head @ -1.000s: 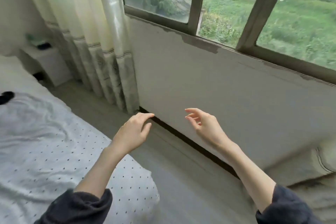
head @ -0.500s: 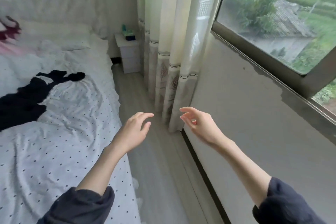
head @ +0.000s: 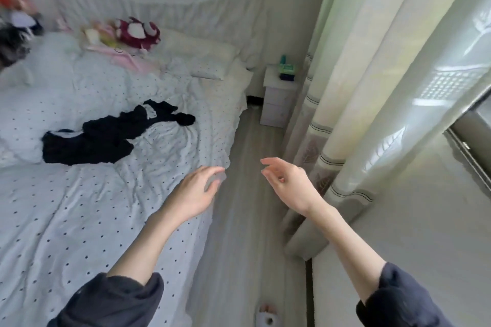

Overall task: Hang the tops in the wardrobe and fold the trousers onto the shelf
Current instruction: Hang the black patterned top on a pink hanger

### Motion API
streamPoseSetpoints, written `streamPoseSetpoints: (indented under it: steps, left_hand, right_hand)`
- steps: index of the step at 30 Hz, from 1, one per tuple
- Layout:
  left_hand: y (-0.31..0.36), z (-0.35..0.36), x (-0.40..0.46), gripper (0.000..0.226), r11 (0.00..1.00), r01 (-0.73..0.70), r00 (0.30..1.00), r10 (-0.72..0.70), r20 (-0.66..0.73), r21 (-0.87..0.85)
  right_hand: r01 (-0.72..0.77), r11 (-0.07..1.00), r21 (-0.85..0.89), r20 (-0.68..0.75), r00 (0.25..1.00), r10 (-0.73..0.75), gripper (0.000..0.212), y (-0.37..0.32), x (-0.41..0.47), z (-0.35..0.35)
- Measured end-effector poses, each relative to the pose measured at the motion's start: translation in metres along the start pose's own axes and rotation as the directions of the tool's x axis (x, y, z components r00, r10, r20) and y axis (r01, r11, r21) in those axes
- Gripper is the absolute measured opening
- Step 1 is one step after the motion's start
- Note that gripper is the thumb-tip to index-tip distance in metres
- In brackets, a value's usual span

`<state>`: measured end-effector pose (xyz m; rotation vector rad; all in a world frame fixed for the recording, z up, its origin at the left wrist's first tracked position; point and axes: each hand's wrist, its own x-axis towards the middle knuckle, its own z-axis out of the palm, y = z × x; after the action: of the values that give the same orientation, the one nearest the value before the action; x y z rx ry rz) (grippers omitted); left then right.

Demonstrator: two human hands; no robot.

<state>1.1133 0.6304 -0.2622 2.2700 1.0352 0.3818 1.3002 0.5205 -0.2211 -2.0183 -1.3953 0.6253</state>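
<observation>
A crumpled black garment (head: pixel 106 135) with bits of white trim lies on the dotted white bed sheet (head: pixel 66 220), left of centre. My left hand (head: pixel 198 191) hovers over the bed's right edge, fingers apart and empty, well to the right of the garment. My right hand (head: pixel 288 184) is raised over the floor strip beside the bed, open and holding nothing. Whether the garment is a top or trousers cannot be told. No wardrobe or shelf is in view.
Plush toys (head: pixel 135 34) and pillows (head: pixel 202 58) sit at the bed's head. A white bedside cabinet (head: pixel 279 98) stands in the far corner. Pale curtains (head: pixel 372 87) hang along the right wall by the window. A narrow wood floor strip (head: pixel 247 220) runs between bed and wall.
The view has swung left from the window wall to the bed, bringing the black garment and the bed's head into sight. Both hands stay raised, open and empty.
</observation>
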Motion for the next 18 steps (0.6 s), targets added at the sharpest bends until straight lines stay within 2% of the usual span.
streamPoseSetpoints:
  steps: [5,8,12,14,18]
  left_hand:
    - [-0.010,-0.011,0.053,0.034,0.977,0.196,0.959,-0.208,-0.191,-0.082]
    - [-0.026,-0.016,0.077,0.034,0.952,0.286,0.931,-0.303,-0.205,-0.109]
    - [-0.071,-0.031,0.138,0.034,0.905,0.405,0.863,-0.425,-0.274,-0.130]
    - [-0.083,-0.035,0.153,0.033,0.900,0.420,0.853,-0.436,-0.285,-0.120]
    - [-0.148,-0.043,0.224,0.034,0.858,0.499,0.818,-0.514,-0.258,-0.124]
  right_hand:
    - [0.122,0.992,0.010,0.132,0.984,-0.123,0.030,0.008,0.110,-0.024]
    - [0.181,0.983,0.031,0.215,0.959,-0.183,0.031,0.003,0.163,-0.019]
    - [0.266,0.962,0.066,0.371,0.888,-0.271,0.031,-0.008,0.261,0.007]
    - [0.273,0.958,0.087,0.397,0.873,-0.285,0.032,-0.012,0.281,0.012]
    - [0.284,0.953,0.108,0.464,0.833,-0.301,0.032,-0.017,0.382,0.047]
